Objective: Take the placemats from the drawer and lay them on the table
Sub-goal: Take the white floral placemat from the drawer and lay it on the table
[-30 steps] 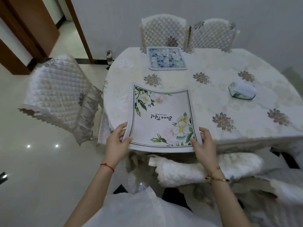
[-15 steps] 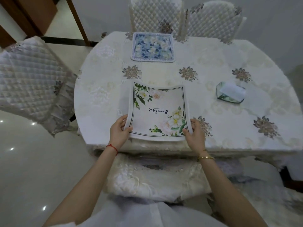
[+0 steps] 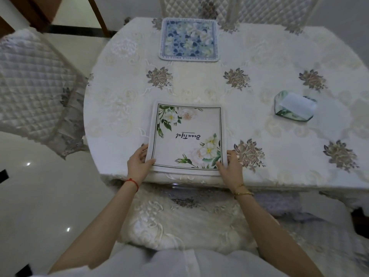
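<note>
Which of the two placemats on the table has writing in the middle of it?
The white placemat with green leaves, held at the near edge by both hands, has script across its centre. The blue floral placemat at the far edge has none there.

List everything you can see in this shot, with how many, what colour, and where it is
white floral placemat: one, white with green leaves, near table edge, flat
blue floral placemat: one, blue and white, far table edge
tissue box: one, green-tinted with a white tissue on top, right part of table
tablecloth: one, cream with grey-brown flowers, covering the table
quilted chairs: three seen, cream, one left, two beyond the far edge
padded seat: one, cream, below the near edge
left hand: red cord on wrist, grip on the white mat's near left corner
right hand: gold bangle, grip on its near right corner
</note>
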The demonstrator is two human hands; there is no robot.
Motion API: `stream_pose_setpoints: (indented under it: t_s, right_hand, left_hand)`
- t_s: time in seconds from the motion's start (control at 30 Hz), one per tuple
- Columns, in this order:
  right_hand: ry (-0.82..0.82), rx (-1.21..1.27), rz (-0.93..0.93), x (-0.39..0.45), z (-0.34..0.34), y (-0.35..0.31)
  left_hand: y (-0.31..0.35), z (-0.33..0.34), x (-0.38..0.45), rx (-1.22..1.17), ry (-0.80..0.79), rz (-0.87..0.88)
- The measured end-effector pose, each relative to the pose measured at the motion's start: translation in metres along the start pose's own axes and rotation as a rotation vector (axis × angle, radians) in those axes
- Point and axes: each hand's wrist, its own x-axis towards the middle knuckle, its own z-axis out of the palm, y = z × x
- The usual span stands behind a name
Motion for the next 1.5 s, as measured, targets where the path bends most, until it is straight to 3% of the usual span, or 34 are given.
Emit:
stream_pose_setpoints:
  t_s: [0.27,0.43,0.53,0.63,0.8,1.0,1.17,1.33,1.5]
  right_hand:
    - [-0.019,-0.078,0.012,-0.002,0.006,-0.002]
    - [-0.04,-0.324,0.004,-0.001,0.002,0.003]
    - [0.099,-0.539,-0.086,0.002,-0.001,0.001]
    - [0.19,-0.594,-0.231,0.017,0.001,-0.011]
    - [0.012,-0.628,-0.402,0.073,0.027,-0.051]
    - [-0.156,-0.716,-0.497,0.147,0.075,-0.093]
    - [-0.218,-0.784,-0.508,0.175,0.101,-0.093]
    - [-0.163,-0.786,-0.516,0.173,0.089,-0.069]
    - [-0.098,-0.725,-0.391,0.166,0.049,-0.037]
  left_hand:
    - [-0.011,-0.007,0.005,0.024,0.01,-0.017]
    - [-0.015,-0.008,0.01,0.128,0.074,0.05]
    - [-0.012,-0.011,0.017,0.256,0.116,0.165]
    - [-0.002,-0.009,0.03,0.428,0.078,0.326]
    - [0.035,0.017,0.076,0.58,-0.095,0.55]
    - [0.073,0.059,0.144,0.771,-0.17,0.695]
    - [0.063,0.079,0.179,0.97,-0.217,0.659]
    - [0.043,0.069,0.184,0.963,-0.186,0.668]
    - [0.035,0.052,0.181,0.915,-0.146,0.617]
